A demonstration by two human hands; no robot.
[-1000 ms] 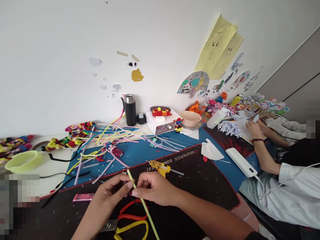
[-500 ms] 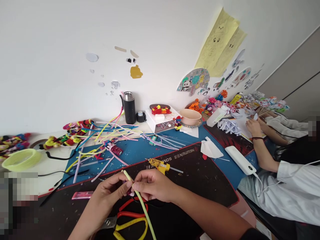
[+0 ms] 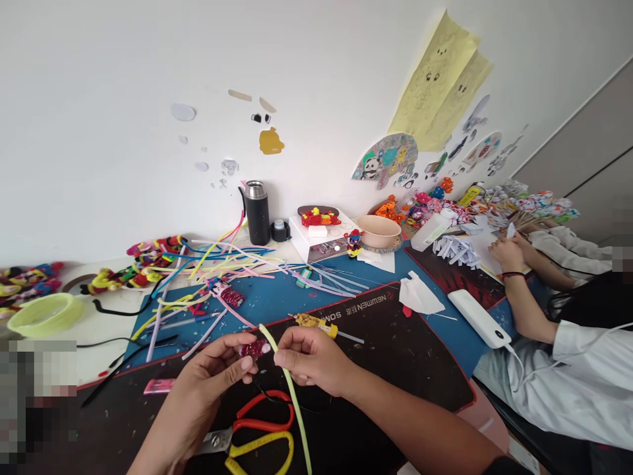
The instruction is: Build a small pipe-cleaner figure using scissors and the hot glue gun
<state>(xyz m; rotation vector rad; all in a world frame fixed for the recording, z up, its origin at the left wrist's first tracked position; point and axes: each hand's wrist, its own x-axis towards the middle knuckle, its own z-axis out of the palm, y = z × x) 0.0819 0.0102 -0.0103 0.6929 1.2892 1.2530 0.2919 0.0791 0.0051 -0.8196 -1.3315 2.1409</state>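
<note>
Between the thumb and fingers of my left hand (image 3: 215, 373) is a small maroon fuzzy piece (image 3: 256, 348) with a pale pink end. My right hand (image 3: 319, 359) pinches a pale green pipe cleaner (image 3: 295, 409) near its upper end. The rest of that pipe cleaner hangs down past the scissors. The two hands are slightly apart, with the green tip beside the maroon piece. Below them lie scissors (image 3: 260, 424) with red and yellow handles. A yellow glue gun (image 3: 311, 322) rests just behind my right hand.
Loose pipe cleaners (image 3: 217, 260) spread across the blue mat at left. A black flask (image 3: 258, 214) stands by the wall, with a beige bowl (image 3: 378, 232) farther right. On the right, a co-worker's hand (image 3: 505, 254) holds white paper, near a white power bank (image 3: 479, 318).
My hands have drawn apart a little, uncovering the maroon piece in my left hand. The green pipe cleaner has shifted slightly right and up with my right hand.
</note>
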